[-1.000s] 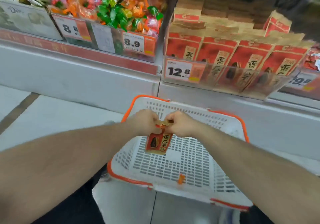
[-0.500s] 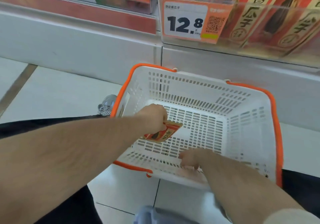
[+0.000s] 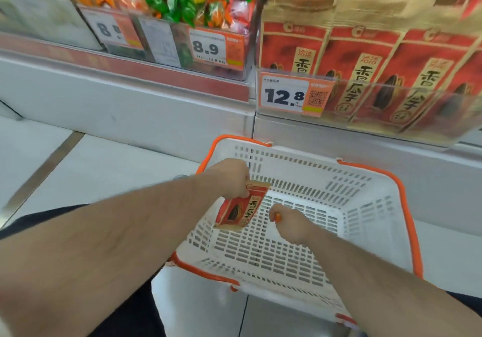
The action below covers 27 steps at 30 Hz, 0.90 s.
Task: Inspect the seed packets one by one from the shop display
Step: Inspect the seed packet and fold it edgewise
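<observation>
left hand (image 3: 229, 177) pinching red seed packet (image 3: 241, 210) by its top over white basket (image 3: 370, 206), right hand (image 3: 289, 223) curled around a small orange piece (image 3: 278, 217), shelf packets (image 3: 365, 60) behind

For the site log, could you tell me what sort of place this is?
Most likely a grocery shop aisle: shelf price tag, rows of red seed packets on display, and a white shopping basket on the floor.

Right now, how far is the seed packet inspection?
Done: nothing visible; the basket holds no packets. In hand: the left hand pinches one seed packet above it; the right hand is curled beside. Left: the shelf packets behind the 12.8 tag.
</observation>
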Tool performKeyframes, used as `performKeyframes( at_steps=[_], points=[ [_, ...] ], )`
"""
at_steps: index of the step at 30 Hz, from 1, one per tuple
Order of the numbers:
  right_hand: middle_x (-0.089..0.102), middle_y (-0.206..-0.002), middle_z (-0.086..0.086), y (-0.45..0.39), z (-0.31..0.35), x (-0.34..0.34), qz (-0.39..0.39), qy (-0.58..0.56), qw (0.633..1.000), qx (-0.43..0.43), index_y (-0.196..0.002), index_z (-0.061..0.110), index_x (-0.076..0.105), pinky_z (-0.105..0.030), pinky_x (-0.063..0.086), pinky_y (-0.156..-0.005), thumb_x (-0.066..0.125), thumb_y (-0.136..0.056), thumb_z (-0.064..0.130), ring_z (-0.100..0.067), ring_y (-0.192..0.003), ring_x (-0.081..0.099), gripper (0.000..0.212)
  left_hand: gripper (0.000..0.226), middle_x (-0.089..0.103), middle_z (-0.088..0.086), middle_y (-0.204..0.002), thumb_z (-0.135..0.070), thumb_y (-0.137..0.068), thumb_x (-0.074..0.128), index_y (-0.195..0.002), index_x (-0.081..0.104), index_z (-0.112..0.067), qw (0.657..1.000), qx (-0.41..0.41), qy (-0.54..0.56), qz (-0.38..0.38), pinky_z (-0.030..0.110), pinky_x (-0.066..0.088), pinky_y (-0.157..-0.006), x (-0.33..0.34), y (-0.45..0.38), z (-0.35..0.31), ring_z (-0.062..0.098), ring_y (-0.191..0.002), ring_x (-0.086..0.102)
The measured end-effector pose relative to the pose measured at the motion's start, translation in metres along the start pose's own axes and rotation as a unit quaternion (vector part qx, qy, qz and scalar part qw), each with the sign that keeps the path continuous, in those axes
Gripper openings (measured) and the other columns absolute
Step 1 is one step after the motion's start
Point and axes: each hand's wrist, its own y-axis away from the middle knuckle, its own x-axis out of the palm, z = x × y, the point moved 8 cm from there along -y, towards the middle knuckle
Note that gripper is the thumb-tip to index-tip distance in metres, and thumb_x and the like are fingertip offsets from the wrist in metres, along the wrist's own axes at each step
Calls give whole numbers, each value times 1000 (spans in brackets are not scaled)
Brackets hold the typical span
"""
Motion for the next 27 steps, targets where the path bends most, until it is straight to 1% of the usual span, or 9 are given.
performKeyframes(
  at_steps=[4, 7, 11, 13, 15, 18, 22, 25, 27],
  points=[
    [54, -81, -5, 41, 60, -54, -80, -33, 995, -54, -84, 27, 42, -36, 43, -56, 47, -96, 17, -24, -66, 52, 17, 18, 55, 1, -62, -23, -90, 67, -79, 61, -9, 998, 9, -51, -29, 23, 40, -46, -46, 26, -5, 13, -52, 50],
    [56, -87, -7, 68, 97, -80, -103, -43, 989, -98, -86, 25, 36, -50, 51, -69, 41, -101, 18, -26, -68, 56, 18, 19, 59, 2, -61, -24, -89, 70, -80, 64, -9, 998, 0, -35, -51, 24, 43, -46, -79, 45, -5, 15, -49, 58],
    [60, -99, -9, 97, 134, -112, -144, -66, 979, -127, -100, 27, 32, -34, 44, -56, 42, -102, 17, -30, -75, 64, 14, 18, 73, 8, -83, -23, -89, 72, -88, 68, -6, 995, 1, 36, -92, 30, 60, -62, -121, 71, 7, 23, -70, 74],
    [62, -106, -3, 111, 150, -122, -166, -69, 974, -136, -109, 28, 31, -31, 44, -58, 45, -101, 21, -22, -75, 69, 17, 16, 74, 8, -84, -22, -88, 74, -87, 68, -7, 990, -5, 76, -118, 34, 62, -70, -135, 79, 20, 22, -73, 74],
    [63, -110, 1, 123, 167, -128, -175, -57, 970, -160, -106, 31, 35, -34, 50, -63, 48, -101, 26, -16, -76, 70, 15, 15, 74, 7, -83, -22, -88, 74, -84, 69, -9, 986, -9, 102, -134, 37, 63, -74, -144, 83, 33, 21, -74, 74],
    [66, -106, 4, 133, 187, -132, -188, -38, 963, -189, -96, 39, 39, -47, 55, -81, 49, -100, 31, -15, -82, 69, 13, 12, 73, 5, -83, -20, -87, 75, -84, 69, -10, 979, -8, 134, -154, 37, 63, -75, -157, 85, 43, 20, -77, 73],
    [67, -93, 3, 144, 216, -142, -239, 2, 946, -218, -93, 44, 39, -51, 54, -77, 50, -98, 32, -21, -80, 68, 16, 11, 71, 0, -79, -23, -87, 74, -81, 68, -17, 970, 7, 150, -189, 30, 58, -62, -175, 87, 48, 15, -70, 69],
    [60, -80, 11, 161, 246, -155, -316, 50, 913, -253, -104, 34, 43, -40, 50, -68, 51, -99, 27, -18, -75, 61, 12, 16, 67, -5, -73, -25, -85, 76, -76, 64, -21, 962, 18, 165, -217, 23, 43, -52, -185, 88, 52, 10, -63, 61],
    [55, -78, 14, 173, 269, -164, -359, 83, 887, -278, -110, 27, 49, -33, 43, -64, 55, -98, 26, -14, -71, 53, 14, 14, 68, -5, -74, -26, -83, 78, -79, 67, -20, 950, 27, 191, -244, 23, 41, -51, -192, 89, 55, 10, -64, 61]
  ],
)
